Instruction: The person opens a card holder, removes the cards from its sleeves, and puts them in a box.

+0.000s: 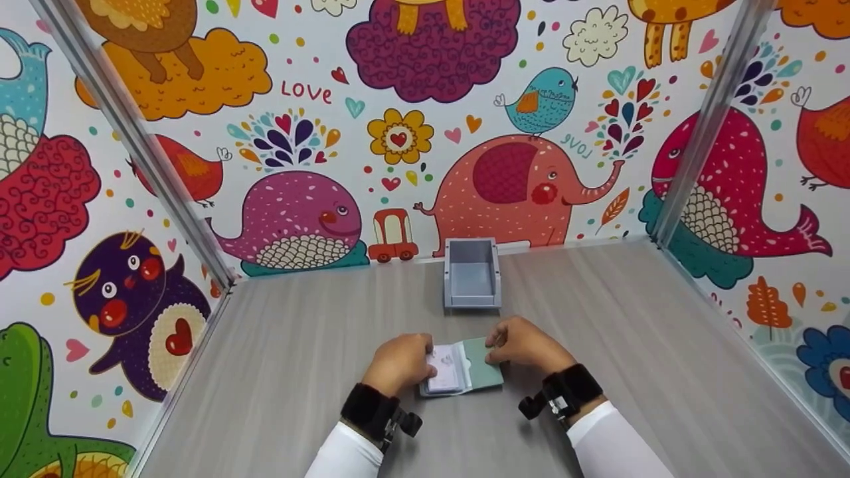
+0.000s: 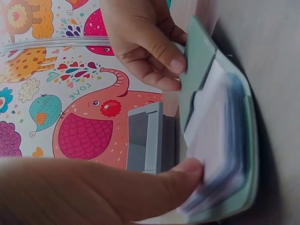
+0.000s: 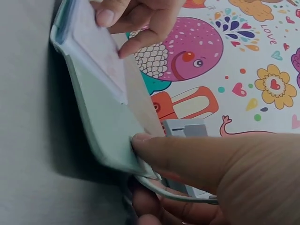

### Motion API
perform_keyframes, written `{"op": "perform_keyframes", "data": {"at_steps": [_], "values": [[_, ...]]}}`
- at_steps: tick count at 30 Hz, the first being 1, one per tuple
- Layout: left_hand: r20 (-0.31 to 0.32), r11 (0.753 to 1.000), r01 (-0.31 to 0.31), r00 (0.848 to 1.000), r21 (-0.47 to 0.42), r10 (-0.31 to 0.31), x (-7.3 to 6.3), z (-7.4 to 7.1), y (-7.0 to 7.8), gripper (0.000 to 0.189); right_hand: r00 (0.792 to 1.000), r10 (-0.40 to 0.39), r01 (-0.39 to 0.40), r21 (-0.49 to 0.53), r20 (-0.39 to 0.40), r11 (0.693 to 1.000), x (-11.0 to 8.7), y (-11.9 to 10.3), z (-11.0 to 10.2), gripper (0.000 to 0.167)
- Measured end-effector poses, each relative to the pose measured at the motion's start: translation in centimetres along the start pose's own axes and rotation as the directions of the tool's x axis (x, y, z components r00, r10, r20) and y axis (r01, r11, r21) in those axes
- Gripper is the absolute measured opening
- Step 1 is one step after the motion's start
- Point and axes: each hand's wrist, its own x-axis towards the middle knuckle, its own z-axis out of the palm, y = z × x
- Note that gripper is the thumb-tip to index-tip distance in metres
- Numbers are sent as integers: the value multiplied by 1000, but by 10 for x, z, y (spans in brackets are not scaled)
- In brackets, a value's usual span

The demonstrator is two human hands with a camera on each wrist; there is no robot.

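Observation:
A small pale-green card holder (image 1: 485, 373) lies spread like a book on the table, its stack of clear card sleeves (image 1: 443, 372) on the left side. My left hand (image 1: 398, 362) holds that left side by its edge, thumb on top of the sleeves. At the other side my right hand (image 1: 528, 345) pinches the green cover, thumb on its inner face and fingers beneath. In the right wrist view a pale strip (image 3: 176, 196) runs out past the right fingers. The left hand's fingers under the holder are hidden in the left wrist view.
Behind the card holder a grey plastic bin (image 1: 473, 302) stands on the wood-grain table (image 1: 299, 372), close to the back wall. Printed panels (image 1: 398, 79) with cartoon animals enclose the table at the back and sides, joined by metal corner posts (image 1: 704, 119).

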Motion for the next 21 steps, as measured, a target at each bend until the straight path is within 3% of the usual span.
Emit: {"op": "perform_keyframes", "data": {"at_steps": [5,15,21], "values": [[9,998,31,999,-58,-31,-1,0,-2,38,999,2,-2,3,-37,1000,-1,3,2,26],[-24,993,39,999,-114,-42,1,2,-1,50,984,129,-143,-110,-126,984,-3,-15,9,33],[-12,990,64,998,-126,-66,4,-1,3,61,973,80,-109,-125,-216,986,-2,-35,11,26]]}}
